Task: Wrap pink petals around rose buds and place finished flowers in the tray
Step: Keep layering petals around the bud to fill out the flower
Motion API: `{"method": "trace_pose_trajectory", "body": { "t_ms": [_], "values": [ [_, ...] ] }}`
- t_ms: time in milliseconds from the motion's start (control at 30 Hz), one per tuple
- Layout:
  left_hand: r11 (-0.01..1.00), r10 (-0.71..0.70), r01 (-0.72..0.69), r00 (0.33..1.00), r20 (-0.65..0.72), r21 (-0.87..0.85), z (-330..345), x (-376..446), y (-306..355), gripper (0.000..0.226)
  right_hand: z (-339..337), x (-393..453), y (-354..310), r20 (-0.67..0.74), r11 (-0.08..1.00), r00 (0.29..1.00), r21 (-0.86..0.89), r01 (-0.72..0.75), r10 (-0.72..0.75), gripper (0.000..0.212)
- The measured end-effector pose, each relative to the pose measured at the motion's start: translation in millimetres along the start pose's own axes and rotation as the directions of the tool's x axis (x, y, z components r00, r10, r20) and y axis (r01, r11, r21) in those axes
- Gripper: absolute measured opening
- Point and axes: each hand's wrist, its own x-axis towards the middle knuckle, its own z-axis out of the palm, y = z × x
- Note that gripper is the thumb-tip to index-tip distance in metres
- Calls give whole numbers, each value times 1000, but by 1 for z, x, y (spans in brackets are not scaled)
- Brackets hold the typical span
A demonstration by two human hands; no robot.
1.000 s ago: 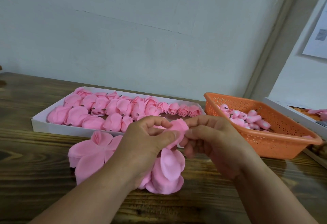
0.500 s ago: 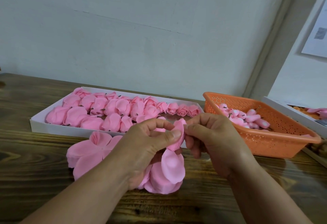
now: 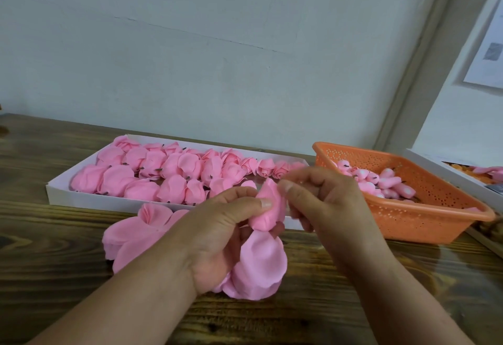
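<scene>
bud hidden inside petal (image 3: 268,210), hands (image 3: 275,208) pinching it

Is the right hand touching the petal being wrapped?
Touching. The head view shows the right hand with its thumb tip pressed against the upper edge of the petal.

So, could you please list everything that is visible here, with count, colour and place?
flower being wrapped: one, pink, held between both hands above the table
loose petals: a pile, pink, on the table in front of the tray, partly under the left hand
tray: one, white, far left on the table
finished flowers: many, pink, inside the tray
basket: one, orange, right of the tray
rose buds: many, pink, inside the basket
table: one, dark wood
second box: one, white, far right, partly out of frame
left hand: pinches the flower
right hand: pinches the flower
</scene>
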Motion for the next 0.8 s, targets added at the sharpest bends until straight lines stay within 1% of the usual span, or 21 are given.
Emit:
{"method": "trace_pose_trajectory", "body": {
  "t_ms": [33,67,100,167,233,267,333,467,533,567,600,633,667,733,800],
  "values": [
    [998,-12,12,1000,6,-54,0,0,1,42,-3,0,-1,-49,998,997,-1,65,-65,8],
    [993,-24,26,1000,14,-113,-1,1,3,43,-7,0,-3,-66,991,989,6,136,-135,10],
    [985,-36,40,999,29,-169,-2,1,4,41,-11,0,-5,-33,978,977,11,209,-208,11],
    [968,-51,64,997,60,-242,-3,1,8,39,-19,-2,-7,153,946,938,-45,322,-312,22],
    [952,-35,50,998,54,-303,-5,2,9,50,-21,-3,-8,324,903,889,-177,392,-323,39],
    [939,-26,41,999,48,-341,-6,3,9,60,-20,-4,-8,375,875,870,-233,424,-322,45],
    [913,-6,35,997,72,-406,-6,3,8,67,-13,-6,-8,418,830,843,-290,477,-338,48],
    [911,16,31,994,111,-412,-4,1,6,74,-1,-7,-8,338,793,842,-315,522,-420,31],
    [920,29,30,989,144,-391,-3,-1,5,75,-1,-6,-8,304,804,853,-306,509,-424,19],
    [928,32,31,986,162,-372,-3,-2,4,71,-1,-6,-7,285,827,866,-285,485,-410,14],
    [935,32,33,984,177,-352,-2,-3,4,62,-2,-5,-6,256,853,883,-256,455,-395,10],
    [942,28,37,982,188,-333,-3,-2,3,49,-2,-5,-5,215,874,898,-231,428,-384,9],
    [950,31,35,979,204,-312,-3,-2,2,42,-3,-4,-4,175,888,909,-212,409,-377,10],
    [957,39,19,980,194,-289,-2,-3,1,54,-3,-3,-2,122,912,924,-160,379,-362,9],
    [956,52,5,981,188,-293,-1,-3,0,57,-2,-3,0,91,931,936,-110,349,-340,8]
  ]
}}
